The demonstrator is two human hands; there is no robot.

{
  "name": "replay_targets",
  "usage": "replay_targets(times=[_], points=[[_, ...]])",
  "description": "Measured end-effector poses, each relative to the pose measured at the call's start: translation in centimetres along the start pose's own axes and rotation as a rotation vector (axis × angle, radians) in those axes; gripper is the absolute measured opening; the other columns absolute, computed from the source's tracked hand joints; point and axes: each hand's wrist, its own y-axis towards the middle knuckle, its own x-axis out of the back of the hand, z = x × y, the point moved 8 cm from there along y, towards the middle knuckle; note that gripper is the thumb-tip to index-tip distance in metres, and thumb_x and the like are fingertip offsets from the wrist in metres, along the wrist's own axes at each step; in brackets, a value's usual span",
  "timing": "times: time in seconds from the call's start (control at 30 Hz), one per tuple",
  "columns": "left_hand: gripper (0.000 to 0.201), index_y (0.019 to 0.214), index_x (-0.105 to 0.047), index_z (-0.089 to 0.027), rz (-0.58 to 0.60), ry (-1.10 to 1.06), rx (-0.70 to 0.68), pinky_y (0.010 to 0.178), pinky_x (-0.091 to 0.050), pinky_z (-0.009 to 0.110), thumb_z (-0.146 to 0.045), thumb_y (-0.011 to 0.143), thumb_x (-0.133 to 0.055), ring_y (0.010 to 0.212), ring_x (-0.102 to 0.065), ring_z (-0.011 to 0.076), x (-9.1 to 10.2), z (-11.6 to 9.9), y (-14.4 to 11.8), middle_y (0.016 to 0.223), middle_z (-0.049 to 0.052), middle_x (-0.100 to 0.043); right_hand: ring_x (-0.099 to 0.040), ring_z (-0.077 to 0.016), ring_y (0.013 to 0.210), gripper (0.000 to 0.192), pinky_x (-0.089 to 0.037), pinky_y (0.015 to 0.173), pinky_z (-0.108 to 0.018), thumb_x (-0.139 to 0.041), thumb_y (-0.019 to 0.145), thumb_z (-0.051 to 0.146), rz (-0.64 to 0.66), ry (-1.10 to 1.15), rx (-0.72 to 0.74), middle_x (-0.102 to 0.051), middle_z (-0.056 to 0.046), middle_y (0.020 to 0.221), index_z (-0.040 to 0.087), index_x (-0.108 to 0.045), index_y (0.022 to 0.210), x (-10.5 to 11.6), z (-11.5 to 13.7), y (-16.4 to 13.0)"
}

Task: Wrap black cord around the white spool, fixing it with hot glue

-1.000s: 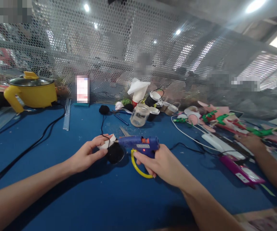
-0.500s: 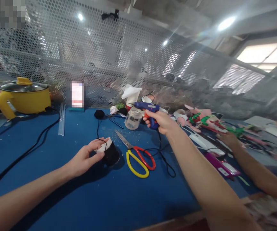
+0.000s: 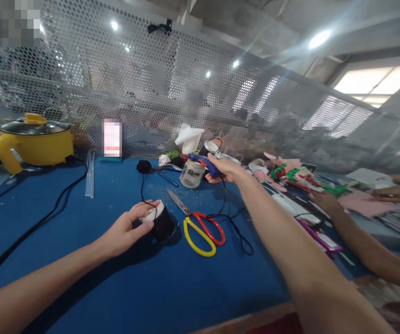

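Observation:
My left hand pinches a small white piece wrapped with black yarn against a black pom-pom on the blue table. A black yarn strand runs from it back to a black ball. My right hand reaches far over the table, shut on a blue glue gun whose nozzle tips down at a small glass jar. The gun's black cord loops toward me. Yellow and red scissors lie shut between my arms.
A yellow electric pot stands back left, its black cable crossing the table. Clear glue sticks lie by it. A perforated metal screen closes the back. On the right, another person's arm rests among pink and green craft pieces.
My right hand carried the glue gun from beside the pom-pom out to the jar and lowered it there, which uncovered the scissors. My left hand stayed on the pom-pom.

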Motion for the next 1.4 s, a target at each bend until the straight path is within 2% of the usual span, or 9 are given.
replay_targets(times=[0.13,0.2,0.37,0.47,0.57,0.77,0.9,1.17,1.4], points=[[0.017,0.068,-0.046,-0.018,-0.002,-0.014,-0.015,0.098,-0.029,0.038,-0.029,0.081,-0.045,0.121,-0.035,0.0252,0.0,-0.2,-0.1,0.121,0.012,-0.050,-0.057,-0.0259,0.085,0.023,-0.042,0.070,-0.035,-0.058,0.071,0.037,-0.233,-0.123,0.180,-0.060,-0.011,0.068,0.017,-0.053,0.061,1.8,2.5,-3.3],[0.016,0.071,-0.048,-0.017,0.004,-0.015,-0.026,0.097,-0.029,0.037,-0.030,0.081,-0.045,0.119,-0.037,0.0249,-0.1,-0.4,-0.1,0.122,0.012,-0.049,-0.054,-0.0245,0.089,0.023,-0.039,0.075,-0.034,-0.054,0.073,0.039,-0.288,-0.249,0.426,-0.061,-0.010,0.079,0.017,-0.056,0.066,0.4,5.1,-6.4],[0.015,0.070,-0.049,-0.016,0.010,0.047,-0.060,0.098,-0.027,0.038,-0.028,0.080,-0.046,0.115,-0.039,0.0241,-0.3,-1.1,0.0,0.118,0.012,-0.050,-0.054,-0.0168,0.081,0.042,-0.039,0.071,-0.028,-0.037,0.082,0.044,0.273,-0.336,0.815,-0.060,-0.007,0.080,0.016,-0.057,0.057,-10.6,7.5,-12.4],[0.017,0.068,-0.050,-0.016,0.023,0.106,-0.033,0.092,-0.034,0.038,-0.029,0.079,-0.044,0.102,-0.047,0.0226,-0.5,-1.1,0.0,0.099,0.009,-0.056,-0.055,-0.0177,0.079,0.048,-0.038,0.068,-0.028,-0.040,0.080,0.047,0.389,-0.390,0.759,-0.059,-0.007,0.070,0.017,-0.050,0.044,-14.3,6.7,-12.6],[0.018,0.068,-0.051,-0.016,0.008,0.131,-0.004,0.087,-0.039,0.037,-0.030,0.079,-0.044,0.091,-0.050,0.0209,-0.3,-0.9,-0.1,0.086,0.005,-0.057,-0.056,-0.0168,0.073,0.036,-0.039,0.064,-0.027,-0.052,0.074,0.040,0.524,-0.341,0.615,-0.061,-0.006,0.071,0.016,-0.050,0.046,-15.8,5.6,-12.1],[0.016,0.076,-0.057,-0.017,-0.030,-0.001,0.027,0.101,-0.023,0.041,-0.031,0.078,-0.050,0.121,-0.035,0.0259,0.3,-0.3,0.1,0.122,0.009,-0.051,-0.057,-0.0122,0.080,0.015,-0.040,0.075,-0.026,-0.054,0.072,0.026,0.451,0.113,0.422,-0.060,-0.008,0.098,0.014,-0.058,0.065,-12.8,4.9,-12.0],[0.024,0.092,-0.060,-0.016,-0.017,-0.117,0.087,0.102,-0.023,0.039,-0.034,0.077,-0.052,0.120,-0.037,0.0263,0.6,-0.2,0.2,0.126,0.008,-0.050,-0.055,-0.0109,0.075,0.017,-0.040,0.074,-0.026,-0.059,0.069,0.030,0.361,0.274,0.355,-0.060,-0.005,0.089,0.014,-0.058,0.071,-10.6,3.7,-12.4],[0.032,0.105,-0.057,-0.017,0.073,-0.218,0.117,0.101,-0.026,0.039,-0.033,0.078,-0.053,0.120,-0.037,0.0264,-0.2,-2.3,-0.1,0.132,0.008,-0.043,-0.047,-0.0095,0.061,0.025,-0.037,0.060,-0.024,-0.056,0.072,0.037,0.237,0.290,0.362,-0.055,0.000,0.069,0.013,-0.058,0.079,-8.5,2.3,-13.5],[0.033,0.103,-0.058,-0.017,0.138,-0.242,0.117,0.098,-0.030,0.042,-0.037,0.077,-0.054,0.120,-0.037,0.0283,-0.7,-3.3,-0.4,0.135,0.009,-0.039,-0.055,-0.0143,0.073,0.024,-0.042,0.071,-0.029,-0.056,0.072,0.039,0.236,0.319,0.335,-0.060,-0.004,0.077,0.015,-0.057,0.077,-8.6,1.3,-13.7]])
